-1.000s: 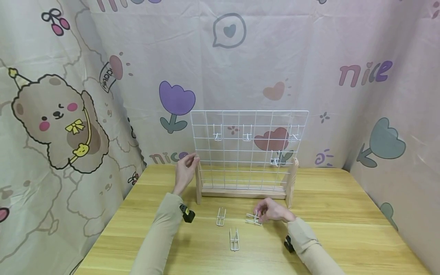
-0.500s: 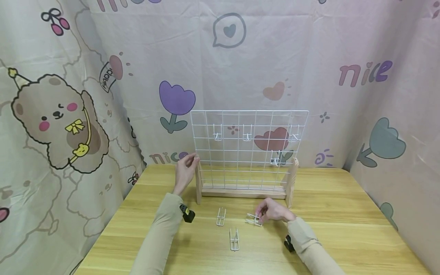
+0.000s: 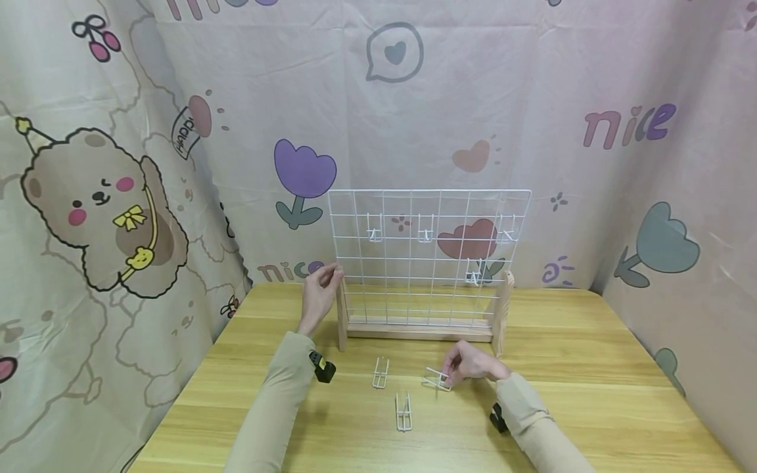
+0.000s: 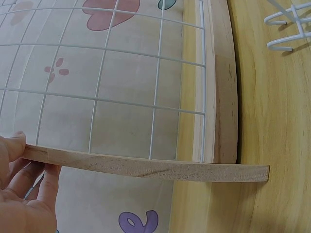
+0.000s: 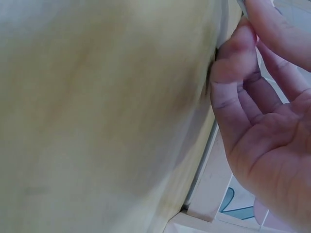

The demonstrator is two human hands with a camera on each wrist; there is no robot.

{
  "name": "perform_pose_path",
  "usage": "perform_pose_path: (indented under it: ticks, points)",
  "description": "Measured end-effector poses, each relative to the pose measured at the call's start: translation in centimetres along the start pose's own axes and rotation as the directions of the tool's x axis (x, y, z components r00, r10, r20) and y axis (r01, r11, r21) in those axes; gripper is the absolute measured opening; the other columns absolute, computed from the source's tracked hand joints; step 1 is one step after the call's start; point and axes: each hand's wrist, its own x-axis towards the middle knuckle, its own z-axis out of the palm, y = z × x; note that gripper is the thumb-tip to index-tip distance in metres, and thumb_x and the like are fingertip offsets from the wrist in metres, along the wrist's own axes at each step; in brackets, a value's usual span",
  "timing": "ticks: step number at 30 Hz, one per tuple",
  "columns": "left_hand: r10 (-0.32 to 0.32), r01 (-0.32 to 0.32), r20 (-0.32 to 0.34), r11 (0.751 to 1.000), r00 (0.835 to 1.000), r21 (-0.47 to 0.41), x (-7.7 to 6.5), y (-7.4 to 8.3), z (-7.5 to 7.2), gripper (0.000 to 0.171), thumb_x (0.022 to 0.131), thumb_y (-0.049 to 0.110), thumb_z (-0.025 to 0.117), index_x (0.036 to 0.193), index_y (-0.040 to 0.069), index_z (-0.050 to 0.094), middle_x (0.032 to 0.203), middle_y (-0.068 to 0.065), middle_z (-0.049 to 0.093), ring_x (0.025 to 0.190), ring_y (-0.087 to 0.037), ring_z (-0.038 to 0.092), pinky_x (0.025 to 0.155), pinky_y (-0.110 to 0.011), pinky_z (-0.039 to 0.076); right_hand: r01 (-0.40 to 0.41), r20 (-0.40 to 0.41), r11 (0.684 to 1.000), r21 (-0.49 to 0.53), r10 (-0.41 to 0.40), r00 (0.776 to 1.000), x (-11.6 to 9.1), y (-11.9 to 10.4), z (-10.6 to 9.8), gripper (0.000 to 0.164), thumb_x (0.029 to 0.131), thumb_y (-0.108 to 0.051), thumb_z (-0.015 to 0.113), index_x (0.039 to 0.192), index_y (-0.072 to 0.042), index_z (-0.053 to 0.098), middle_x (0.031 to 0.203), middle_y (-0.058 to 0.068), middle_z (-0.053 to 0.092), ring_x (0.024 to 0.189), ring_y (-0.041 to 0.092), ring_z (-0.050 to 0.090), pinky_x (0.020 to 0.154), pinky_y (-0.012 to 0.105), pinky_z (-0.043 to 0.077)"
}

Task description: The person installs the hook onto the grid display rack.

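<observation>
A white wire grid panel [image 3: 408, 259] stands upright in a wooden stand [image 3: 420, 334]. At the panel's left, my left hand [image 3: 320, 295] grips the top of the stand's side post [image 4: 146, 167], thumb on one face and fingers on the other. In front of the stand my right hand [image 3: 470, 362] pinches a white wire hook [image 3: 435, 379] by its right end, low over the table; in the right wrist view, the fingers mostly hide it. Two more wire hooks lie on the table, one hook [image 3: 380, 373] to the left and another hook [image 3: 403, 414] nearer me.
Several white hooks hang on the grid, among them one hook [image 3: 374, 234] at upper left and one hook [image 3: 473, 276] at lower right. The wooden table [image 3: 568, 368] carries everything. A printed curtain [image 3: 591, 177] encloses the back and sides.
The hook in my right hand has tilted and turned slightly between the fingers. My left hand stays on the side post, and the other hooks have not moved.
</observation>
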Motion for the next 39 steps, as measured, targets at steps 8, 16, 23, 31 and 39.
perform_pose_path:
  ticks: [8, 16, 23, 31, 39]
  points:
    - [-0.021, 0.021, 0.007, 1.0, 1.0, -0.007, -0.1, 0.2, -0.1, 0.036, 0.1, 0.005, 0.06, 0.132, -0.011, 0.057, 0.133, -0.03, 0.061, 0.126, -0.042, 0.061, 0.107, -0.046, 0.051, -0.034, 0.037, 0.997, 0.073, 0.031, 0.999, -0.3, 0.0, -0.1, 0.011, 0.076, 0.008, 0.078, 0.081, 0.012, 0.069, 0.071, 0.021, 0.073, 0.054, 0.007, 0.062, 0.051, 0.021, 0.057]
    - [-0.014, 0.014, 0.009, 1.0, 1.0, -0.001, 0.0, 0.2, 0.0, 0.035, 0.101, 0.005, 0.059, 0.132, -0.011, 0.057, 0.133, -0.03, 0.061, 0.125, -0.042, 0.062, 0.107, -0.047, 0.051, -0.038, 0.04, 0.992, 0.124, 0.033, 0.999, -0.6, 0.3, -0.2, 0.006, 0.077, 0.013, 0.072, 0.082, 0.01, 0.069, 0.075, 0.026, 0.073, 0.055, 0.01, 0.065, 0.053, 0.025, 0.06]
    - [0.007, -0.007, -0.016, 1.0, 1.0, -0.006, 1.5, -3.1, 0.4, 0.037, 0.1, 0.012, 0.062, 0.132, -0.007, 0.06, 0.131, -0.026, 0.065, 0.124, -0.038, 0.064, 0.105, -0.046, 0.053, -0.031, 0.039, 0.983, 0.179, 0.025, 0.999, -0.6, 0.3, -0.2, 0.007, 0.08, 0.011, 0.074, 0.084, 0.012, 0.068, 0.078, 0.027, 0.074, 0.058, 0.011, 0.068, 0.056, 0.025, 0.062]
    - [0.025, -0.025, -0.031, 1.0, 0.999, 0.01, 2.0, -4.4, 0.7, 0.036, 0.1, 0.015, 0.064, 0.131, -0.003, 0.062, 0.129, -0.025, 0.066, 0.122, -0.037, 0.065, 0.103, -0.044, 0.055, 0.03, 0.042, 0.98, 0.199, -0.039, 0.998, -0.6, 0.0, -0.3, 0.019, 0.079, 0.004, 0.078, 0.09, 0.015, 0.068, 0.081, 0.026, 0.074, 0.061, 0.011, 0.068, 0.061, 0.028, 0.064]
    - [0.016, -0.016, -0.027, 1.0, 1.0, 0.011, 1.9, -4.2, 0.7, 0.036, 0.1, 0.014, 0.064, 0.131, -0.004, 0.062, 0.131, -0.025, 0.065, 0.123, -0.037, 0.065, 0.105, -0.044, 0.053, 0.033, 0.0, 0.977, 0.213, -0.034, 0.999, -0.5, -0.3, 0.0, 0.02, 0.08, -0.002, 0.079, 0.093, 0.01, 0.07, 0.081, 0.012, 0.076, 0.065, 0.012, 0.07, 0.067, 0.034, 0.065]
